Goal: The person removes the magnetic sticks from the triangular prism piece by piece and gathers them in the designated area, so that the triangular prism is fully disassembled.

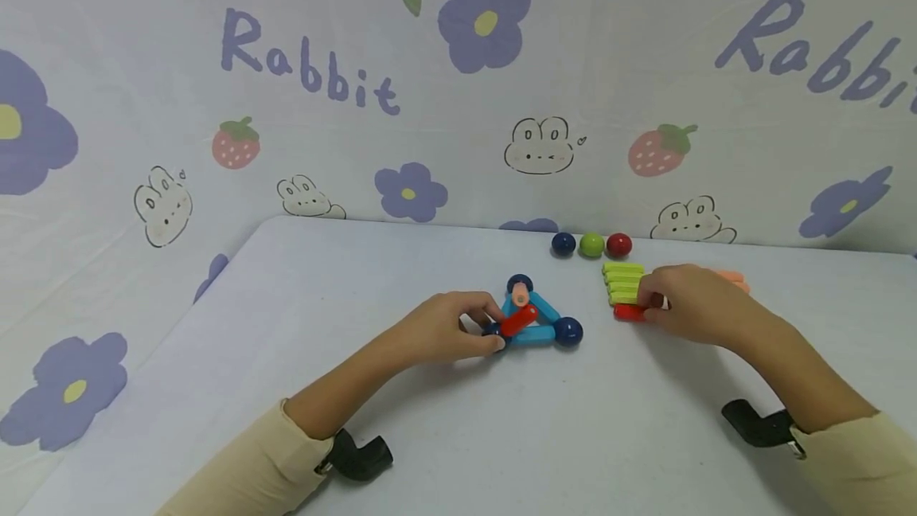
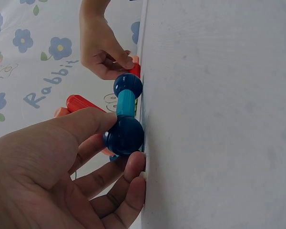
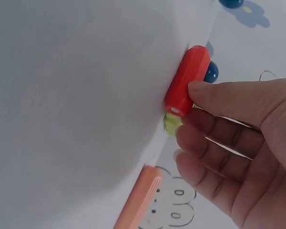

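Observation:
A triangle of light blue rods (image 1: 534, 334) joins dark blue balls (image 1: 569, 331) at its corners. My left hand (image 1: 458, 329) pinches the near-left corner ball, seen large as a blue ball (image 2: 124, 136) in the left wrist view. From that corner a red rod (image 1: 519, 320) slants up, and an orange rod (image 1: 520, 294) rises at the far corner. At the right, my right hand (image 1: 688, 305) pinches another red rod (image 1: 629, 312) in front of the green rods (image 1: 625, 283); the right wrist view shows thumb and fingers on this red rod (image 3: 188, 80).
Behind the green rods stand a dark blue ball (image 1: 563, 244), a green ball (image 1: 591, 244) and a red ball (image 1: 619, 244) in a row. Orange rods (image 1: 734, 279) lie beyond my right hand. A patterned cloth (image 1: 458, 102) hangs behind the white table (image 1: 544, 436).

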`<state>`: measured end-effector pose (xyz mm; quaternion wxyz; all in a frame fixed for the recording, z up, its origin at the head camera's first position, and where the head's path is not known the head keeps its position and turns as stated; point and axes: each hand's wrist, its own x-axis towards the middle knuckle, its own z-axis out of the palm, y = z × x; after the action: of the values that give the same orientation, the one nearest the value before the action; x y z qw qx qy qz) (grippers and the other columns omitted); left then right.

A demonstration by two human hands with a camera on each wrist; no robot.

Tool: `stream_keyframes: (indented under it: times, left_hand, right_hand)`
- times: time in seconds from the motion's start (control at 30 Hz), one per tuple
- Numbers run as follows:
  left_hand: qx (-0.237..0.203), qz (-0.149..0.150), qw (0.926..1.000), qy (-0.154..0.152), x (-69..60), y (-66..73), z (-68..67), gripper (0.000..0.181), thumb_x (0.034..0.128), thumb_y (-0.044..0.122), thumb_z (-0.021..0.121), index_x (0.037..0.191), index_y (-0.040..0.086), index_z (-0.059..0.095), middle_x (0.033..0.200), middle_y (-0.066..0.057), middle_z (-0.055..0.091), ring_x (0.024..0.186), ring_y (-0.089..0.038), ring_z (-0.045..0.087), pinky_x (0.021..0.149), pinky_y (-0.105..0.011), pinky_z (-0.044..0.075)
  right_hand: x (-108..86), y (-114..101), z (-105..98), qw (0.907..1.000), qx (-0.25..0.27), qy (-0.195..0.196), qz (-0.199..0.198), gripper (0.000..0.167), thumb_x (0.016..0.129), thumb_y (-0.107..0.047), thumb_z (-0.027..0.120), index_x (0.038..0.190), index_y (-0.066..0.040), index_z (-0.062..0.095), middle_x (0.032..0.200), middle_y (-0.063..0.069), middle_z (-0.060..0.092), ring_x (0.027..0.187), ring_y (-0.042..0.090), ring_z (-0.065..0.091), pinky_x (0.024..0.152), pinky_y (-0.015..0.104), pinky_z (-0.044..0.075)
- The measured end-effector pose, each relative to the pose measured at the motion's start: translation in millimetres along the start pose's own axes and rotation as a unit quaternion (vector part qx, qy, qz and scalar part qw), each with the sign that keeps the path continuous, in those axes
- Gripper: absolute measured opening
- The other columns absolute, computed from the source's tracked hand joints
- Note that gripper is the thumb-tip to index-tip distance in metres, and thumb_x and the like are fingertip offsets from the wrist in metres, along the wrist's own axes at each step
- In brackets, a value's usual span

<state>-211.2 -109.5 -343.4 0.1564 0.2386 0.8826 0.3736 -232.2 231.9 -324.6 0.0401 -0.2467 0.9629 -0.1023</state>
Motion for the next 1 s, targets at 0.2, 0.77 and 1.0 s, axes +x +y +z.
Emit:
stream_keyframes:
  times: [0.2,0.77,1.0]
  left_hand:
    - [0.0,0.001,1.0,0.001,-0.4,-1.5,-0.5,0.017,0.0911,0.025,0.073,0.108,0.024,0.068,0.102,0.005,0.069,0.079,-0.015,0.065,0.07,-0.029,0.054]
    - [0.004,0.004,1.0,0.002,-0.1,-0.9,-1.0,0.018,0.0909,0.025,0.073,0.108,0.024,0.067,0.103,0.005,0.069,0.079,-0.015,0.064,0.071,-0.029,0.054]
    - [0.003,0.004,1.0,0.003,0.5,-2.2,0.3,0.017,0.0906,0.026,0.073,0.107,0.025,0.068,0.102,0.006,0.068,0.077,-0.015,0.064,0.069,-0.03,0.053]
  right_hand:
    - [0.3,2.6,-0.9,0.9999,0.001,0.001,0.011,0.014,0.083,-0.003,0.078,0.087,-0.014,0.072,0.083,-0.004,0.064,0.082,0.022,0.058,0.073,0.041,0.053]
    - [-0.9,2.9,5.3,0.9991,-0.028,0.031,-0.01,0.017,0.079,-0.007,0.084,0.087,-0.015,0.071,0.082,-0.005,0.06,0.078,0.018,0.055,0.073,0.038,0.052]
    - [0.6,1.1,3.4,0.9997,-0.023,0.005,-0.002,0.014,0.083,-0.006,0.081,0.091,-0.013,0.073,0.086,-0.004,0.061,0.082,0.021,0.057,0.077,0.043,0.053]
